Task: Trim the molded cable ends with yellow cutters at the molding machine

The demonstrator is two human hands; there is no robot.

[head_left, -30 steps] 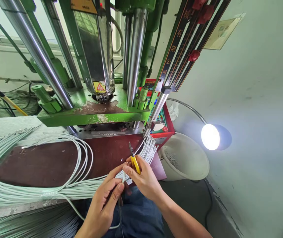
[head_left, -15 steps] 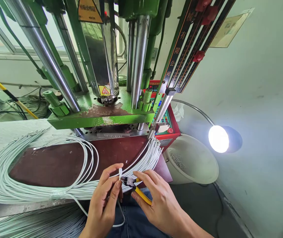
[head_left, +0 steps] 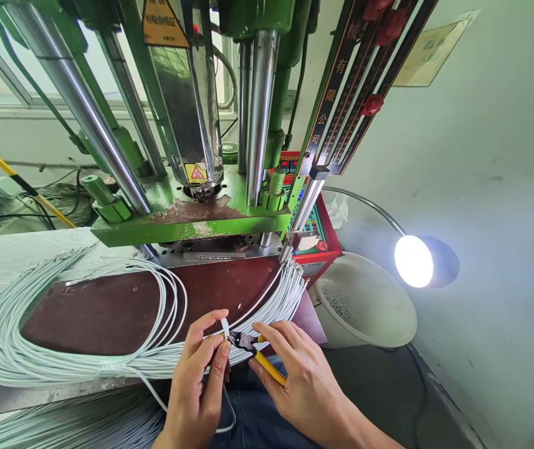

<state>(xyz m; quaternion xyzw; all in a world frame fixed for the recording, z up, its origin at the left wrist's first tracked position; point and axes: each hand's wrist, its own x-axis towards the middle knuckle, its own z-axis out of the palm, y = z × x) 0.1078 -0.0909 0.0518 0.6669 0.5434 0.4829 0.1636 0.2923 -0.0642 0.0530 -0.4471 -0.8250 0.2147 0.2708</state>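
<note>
My left hand [head_left: 199, 390] pinches the end of one white cable [head_left: 225, 327] between thumb and forefinger, holding it upright. My right hand [head_left: 297, 380] grips small yellow-handled cutters [head_left: 252, 350], whose dark jaws touch the cable end just below its tip. Both hands hover over my lap at the front edge of a dark red-brown work plate [head_left: 108, 312]. A large bundle of white cables [head_left: 61, 349] loops across that plate and passes under my hands.
A green press machine [head_left: 192, 212] with steel columns stands right behind the plate. Its red control box [head_left: 316, 234] is at the right. A white bucket [head_left: 369, 305] with scraps and a lit gooseneck lamp [head_left: 414, 260] stand by the wall.
A second ago the cutters pointed upward in my right hand. They have swung down to lie level with their jaws at the cable end, which my left hand raised slightly.
</note>
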